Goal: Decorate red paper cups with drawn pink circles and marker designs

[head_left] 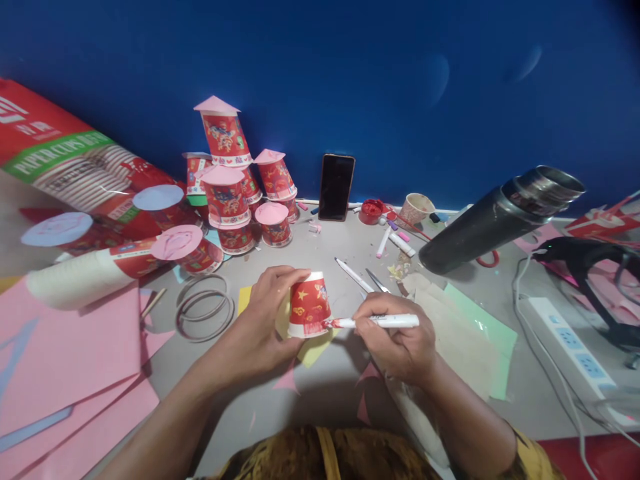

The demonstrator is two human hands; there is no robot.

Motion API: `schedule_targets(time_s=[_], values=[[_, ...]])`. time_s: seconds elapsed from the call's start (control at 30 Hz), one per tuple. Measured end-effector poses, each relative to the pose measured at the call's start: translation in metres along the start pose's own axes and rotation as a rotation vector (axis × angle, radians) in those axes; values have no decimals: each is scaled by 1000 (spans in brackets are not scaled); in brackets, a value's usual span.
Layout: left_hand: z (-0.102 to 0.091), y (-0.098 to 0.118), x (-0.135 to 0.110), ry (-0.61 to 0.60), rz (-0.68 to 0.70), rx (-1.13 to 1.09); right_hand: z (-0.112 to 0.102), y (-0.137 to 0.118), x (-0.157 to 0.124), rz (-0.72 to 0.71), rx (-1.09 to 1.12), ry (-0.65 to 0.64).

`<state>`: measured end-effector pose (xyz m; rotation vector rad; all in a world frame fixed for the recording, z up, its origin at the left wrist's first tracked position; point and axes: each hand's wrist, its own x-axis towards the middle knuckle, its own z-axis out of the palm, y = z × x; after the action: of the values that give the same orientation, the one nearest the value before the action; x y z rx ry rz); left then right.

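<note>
My left hand (273,320) is closed around the left side of a red paper cup (311,301), held upside down with its wide rim at the bottom. In my right hand (400,340) is a white marker (395,321) with a red tip, pointing left. The tip touches the cup near its lower right edge. Red strokes show on part of the white band along the rim; the rest of the visible band is white. Yellow paper (315,350) lies under the cup. Beyond my right hand are another white marker (353,275) and scissors (376,280), their handles hidden.
Decorated paper cups (227,197) stand stacked at the back left, beside a bag of paper cups (85,163). A phone (337,187) leans on the blue wall. Right are a dark flask (487,223) and a power strip (573,350). Pink sheets (75,353) and tape rings (204,310) lie left.
</note>
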<state>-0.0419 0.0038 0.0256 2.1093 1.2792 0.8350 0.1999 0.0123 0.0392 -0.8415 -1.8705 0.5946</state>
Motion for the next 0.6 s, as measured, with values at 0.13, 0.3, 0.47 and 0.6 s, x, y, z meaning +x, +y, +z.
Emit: schedule_targets(time_s=[0.13,0.3,0.47,0.6], values=[[1,-2,-1,-7,-4,13,-1,2,-3,69,41,4],[3,-9,-3,49,-22,34,1,9,-7,261,152,184],[4,-13,-3,117,-65,41,6,23,-8,462,377,313],[2,-14,-3,119,-79,5,9,35,-8,576,545,331]])
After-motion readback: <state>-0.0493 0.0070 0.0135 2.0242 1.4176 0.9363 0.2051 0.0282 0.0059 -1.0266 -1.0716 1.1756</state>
